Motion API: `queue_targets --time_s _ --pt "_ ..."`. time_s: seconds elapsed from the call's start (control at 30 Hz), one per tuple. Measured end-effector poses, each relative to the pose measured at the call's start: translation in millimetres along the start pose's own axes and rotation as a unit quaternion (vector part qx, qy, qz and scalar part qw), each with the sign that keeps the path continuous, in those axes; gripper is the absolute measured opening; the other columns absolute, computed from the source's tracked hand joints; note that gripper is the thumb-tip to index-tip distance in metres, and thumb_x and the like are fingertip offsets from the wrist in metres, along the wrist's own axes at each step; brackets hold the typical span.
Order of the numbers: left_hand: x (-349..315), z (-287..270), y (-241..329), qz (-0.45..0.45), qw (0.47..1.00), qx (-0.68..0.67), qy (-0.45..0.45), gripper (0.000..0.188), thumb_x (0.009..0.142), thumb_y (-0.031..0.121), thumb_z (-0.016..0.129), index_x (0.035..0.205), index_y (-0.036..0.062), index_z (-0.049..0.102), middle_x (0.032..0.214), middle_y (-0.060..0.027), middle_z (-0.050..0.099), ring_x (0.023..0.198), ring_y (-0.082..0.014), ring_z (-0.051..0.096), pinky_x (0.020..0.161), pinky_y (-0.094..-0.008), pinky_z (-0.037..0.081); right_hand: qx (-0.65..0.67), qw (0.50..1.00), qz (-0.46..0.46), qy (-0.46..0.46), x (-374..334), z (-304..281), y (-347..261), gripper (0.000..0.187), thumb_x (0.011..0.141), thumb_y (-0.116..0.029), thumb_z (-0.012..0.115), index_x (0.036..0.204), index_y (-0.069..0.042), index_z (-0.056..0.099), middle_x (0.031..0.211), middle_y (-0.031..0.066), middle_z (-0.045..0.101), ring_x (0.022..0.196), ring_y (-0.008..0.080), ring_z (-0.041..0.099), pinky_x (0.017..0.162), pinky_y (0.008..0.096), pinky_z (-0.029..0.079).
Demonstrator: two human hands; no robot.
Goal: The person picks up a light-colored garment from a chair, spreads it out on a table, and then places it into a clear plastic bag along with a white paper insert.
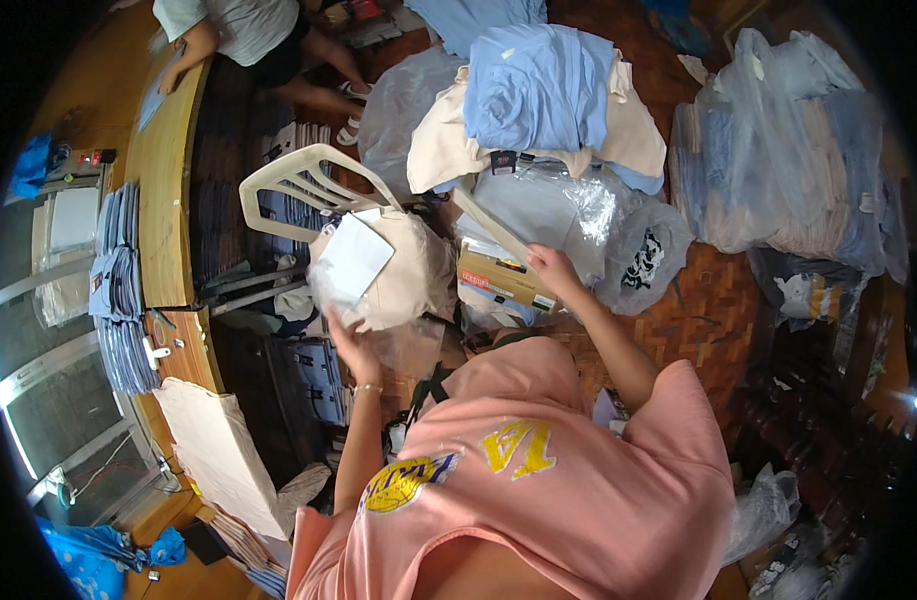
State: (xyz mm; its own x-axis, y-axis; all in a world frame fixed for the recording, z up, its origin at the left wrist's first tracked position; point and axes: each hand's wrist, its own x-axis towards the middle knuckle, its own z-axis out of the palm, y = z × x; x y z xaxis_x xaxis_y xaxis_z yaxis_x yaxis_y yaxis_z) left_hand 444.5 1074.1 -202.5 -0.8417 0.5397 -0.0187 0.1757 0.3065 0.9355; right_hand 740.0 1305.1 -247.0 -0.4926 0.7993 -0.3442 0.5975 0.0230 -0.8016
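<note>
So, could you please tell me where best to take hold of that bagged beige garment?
Grip the bagged beige garment by its lower near edge, coming from below beside the left hand; the bundle is wide and soft, and its slippery plastic bunches there.

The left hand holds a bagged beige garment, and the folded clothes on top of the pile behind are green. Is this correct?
Not quite. In the head view the left hand does hold the bagged beige garment, but the folded clothes on top of the pile are light blue, not green.
</note>
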Motion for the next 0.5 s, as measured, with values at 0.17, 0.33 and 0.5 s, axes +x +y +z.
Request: queue_targets --time_s 0.17,0.33,0.5 --pt "-2.1 47.4 7.6 -0.106 0.967 -0.022 -0.232 0.039 0.093 0.026 0.037 0.126 0.005 0.042 0.128 -0.0091 0.043 0.098 -0.02 0.054 0.08 -0.0328 0.047 0.363 0.928 -0.009 -0.08 -28.8 -23.8 -82.9 0.024 0.087 -0.02 0.055 0.102 -0.001 0.058 0.09 0.0046 0.063 0.08 0.0073 0.055 0.073 0.024 0.044" --pt "-4.2 73.8 42.7 -0.346 0.816 -0.407 -0.222 0.075 0.086 0.062 0.024 0.133 0.0038 0.031 0.129 -0.0108 0.044 0.113 -0.0258 0.047 0.096 -0.0382 0.037 0.468 0.879 0.008 -0.095 -36.7 -24.3 -127.4 0.025 0.088 -0.017 0.054 0.108 -0.003 0.055 0.095 -0.0009 0.06 0.082 0.0054 0.053 0.075 0.0215 0.043" --pt "8.0 44.1 106.2 -0.273 0.841 -0.369 -0.286 0.051 0.089 0.042 0.043 0.119 0.0008 0.045 0.114 -0.0113 0.054 0.102 -0.0206 0.054 0.085 -0.0326 0.046 0.476 0.878 -0.022 -0.047 -26.0 -30.0 -124.9 0.026 0.088 -0.019 0.053 0.11 -0.004 0.054 0.102 0.0007 0.058 0.085 0.0063 0.054 0.075 0.0235 0.045"
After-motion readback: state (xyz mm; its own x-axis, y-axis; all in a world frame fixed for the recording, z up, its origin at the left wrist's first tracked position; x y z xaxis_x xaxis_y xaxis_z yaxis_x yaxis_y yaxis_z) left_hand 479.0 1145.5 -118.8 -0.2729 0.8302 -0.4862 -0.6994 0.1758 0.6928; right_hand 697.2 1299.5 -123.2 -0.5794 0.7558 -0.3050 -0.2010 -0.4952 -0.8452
